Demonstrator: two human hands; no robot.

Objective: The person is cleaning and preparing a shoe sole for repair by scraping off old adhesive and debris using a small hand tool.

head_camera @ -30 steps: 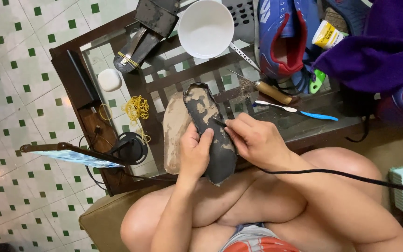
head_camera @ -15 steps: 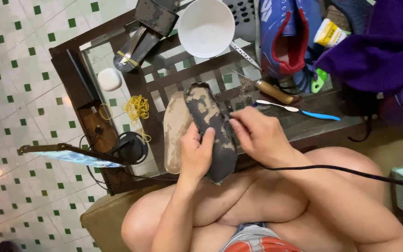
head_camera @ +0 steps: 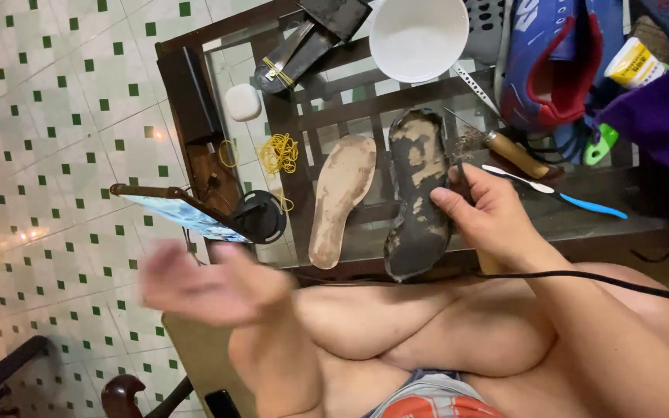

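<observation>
- The white bowl (head_camera: 417, 35) stands at the far edge of the surface (head_camera: 582, 224); nothing shows inside it.
- A yellow-and-white tub (head_camera: 638, 63) lies beside the blue and red shoe (head_camera: 551, 62) at the far right; what the tub holds cannot be told.
- The dark sole (head_camera: 420, 193) lies lengthwise on the surface, just beside the tan insole (head_camera: 340, 197) on its left, the two a little apart.
- The right hand (head_camera: 489, 213) rests against the dark sole's right edge, its grip clenched around a thin dark tool (head_camera: 462, 174) with a black cord (head_camera: 598, 277) running off over the thigh.
- The left hand (head_camera: 210, 282) is blurred, well apart from the soles, off the surface's near left corner, fingers spread, its grip released and holding nothing.
- A wooden-handled knife (head_camera: 505, 147) and a blue-handled toothbrush (head_camera: 559, 192) lie just beyond the right hand.
</observation>
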